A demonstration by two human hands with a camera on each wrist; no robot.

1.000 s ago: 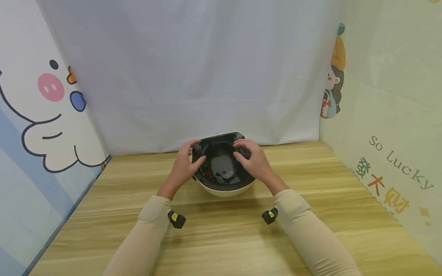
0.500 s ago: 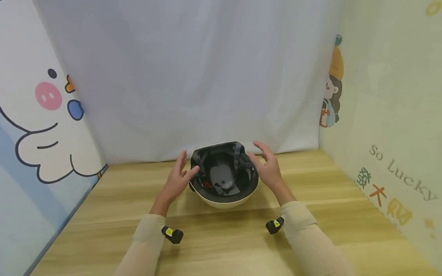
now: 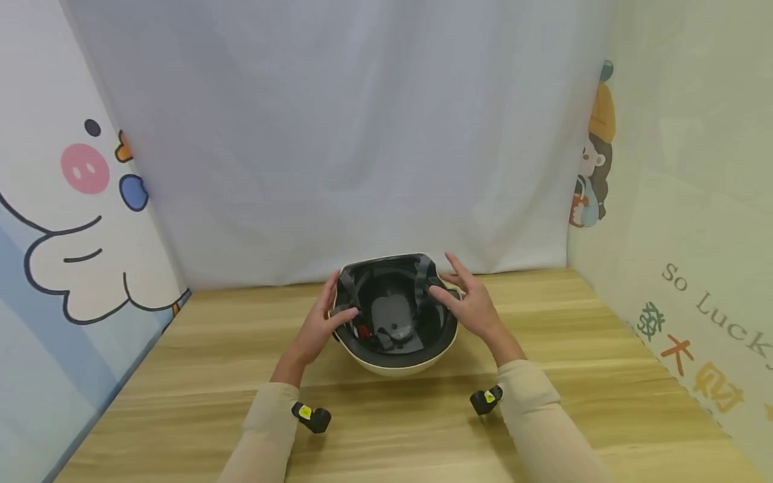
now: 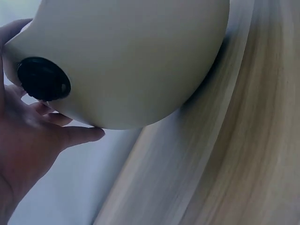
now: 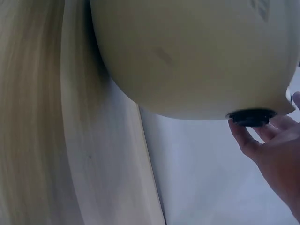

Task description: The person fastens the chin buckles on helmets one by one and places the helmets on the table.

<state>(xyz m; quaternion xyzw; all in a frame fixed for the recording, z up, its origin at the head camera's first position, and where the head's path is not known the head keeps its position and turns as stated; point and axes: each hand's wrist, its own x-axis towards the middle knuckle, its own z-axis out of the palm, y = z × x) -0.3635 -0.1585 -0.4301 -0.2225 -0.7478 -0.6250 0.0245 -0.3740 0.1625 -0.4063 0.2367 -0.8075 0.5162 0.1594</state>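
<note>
A cream helmet (image 3: 398,359) lies upside down on the table, its black lining facing up. Dark straps (image 3: 421,276) and a small red piece (image 3: 364,331) show inside. At its left side my left hand (image 3: 313,330) grips the rim, thumb over the edge and fingers outside. Across from it, my right hand (image 3: 476,310) holds the right rim, thumb inward, index finger raised. In the left wrist view, fingers lie by a round black knob (image 4: 43,78) on the smooth shell. The right wrist view has fingertips at another black knob (image 5: 253,117); the thumb is hidden there.
The wood-grain table (image 3: 398,429) runs under the helmet. A white curtain (image 3: 362,147) hangs just behind the table's far edge. Cartoon-printed walls stand left (image 3: 60,268) and right (image 3: 676,201). Small black wrist cameras (image 3: 314,417) sit at both cuffs.
Both hands were over the helmet's opening, then spread apart to its sides. Now they have closed in on the left and right rims. The helmet appears to stay on the table.
</note>
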